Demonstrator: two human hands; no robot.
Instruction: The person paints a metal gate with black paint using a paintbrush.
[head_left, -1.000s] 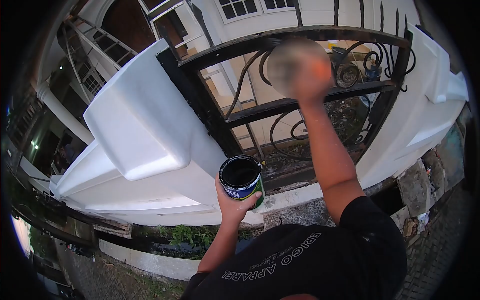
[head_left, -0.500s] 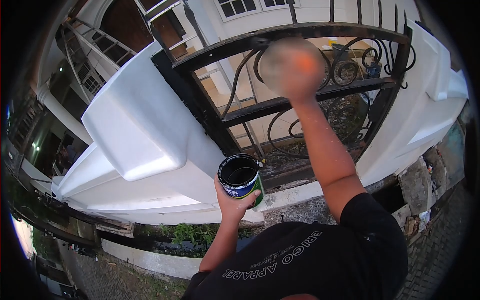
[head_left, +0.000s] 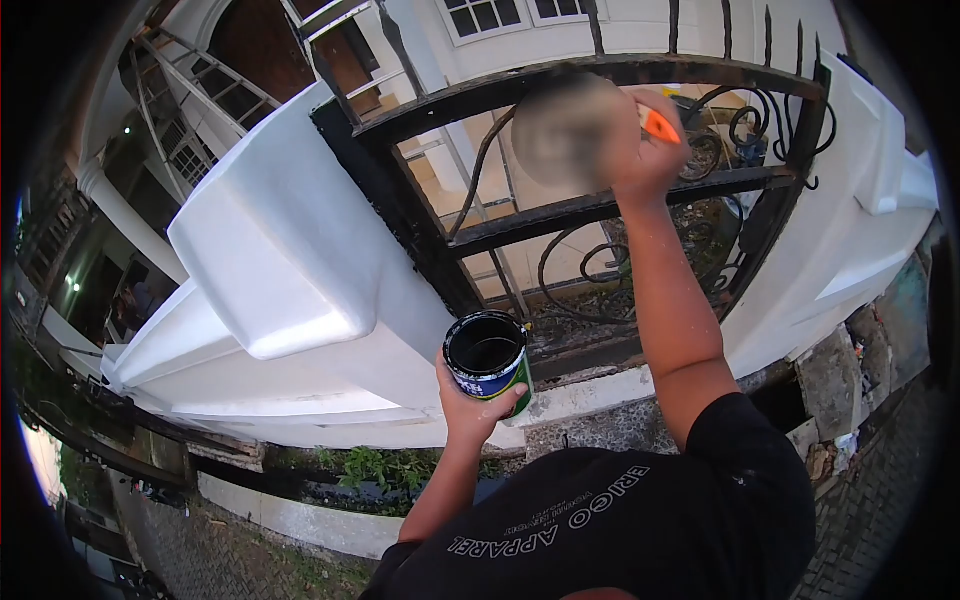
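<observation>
In the head view, the left hand (head_left: 468, 408) is wrapped around the side of a paint can (head_left: 507, 398), its thumb lying along the label; the can is held out in front of the dark shirt (head_left: 620, 530), mouth up, with black paint smeared on its rim and a dark interior. The can is near the foot of the white pillar (head_left: 275, 235), just below the black post (head_left: 428, 240) at the side of the metal gate (head_left: 560, 216). The right hand (head_left: 650, 150) is raised on an outstretched arm and closed around an orange handle (head_left: 660, 127), in the space between the top rail (head_left: 450, 102) and the middle rail. A blurred patch covers the working end, so the tool is probably a paintbrush, but whether it touches metal cannot be told. The step in hand looks like coating the gate's upper scrollwork or the underside of its top rail in black. The next move would seem to call for a light, steady stroke along the curve of the metal, a can kept level, and care to keep wet paint off the white pillar.
</observation>
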